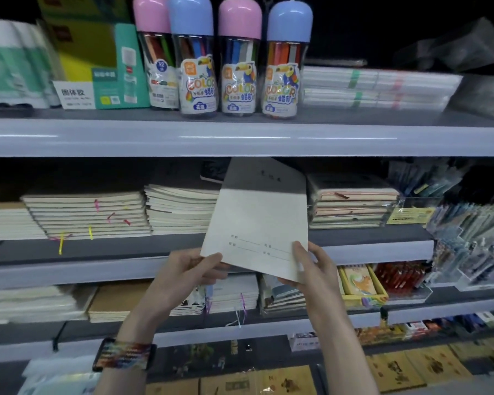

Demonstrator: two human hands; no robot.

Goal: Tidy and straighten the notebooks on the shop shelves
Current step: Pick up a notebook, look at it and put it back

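Observation:
A thin cream notebook (257,218) is held up in front of the middle shelf (97,249), tilted, its top edge reaching into the shadow under the upper shelf. My left hand (188,269) pinches its lower left corner. My right hand (311,266) grips its lower right corner, thumb on the cover. Stacks of notebooks lie on the middle shelf: one with coloured ribbons (89,215) at the left, a cream stack (180,209) right behind the held notebook, and a wrapped stack (351,206) to the right.
Several crayon tubs (234,58) with pink and blue lids stand on the upper shelf (240,138). Lower shelves hold more notebook stacks (234,292) and a yellow box (362,286). Clear display racks (474,240) jut out at the right.

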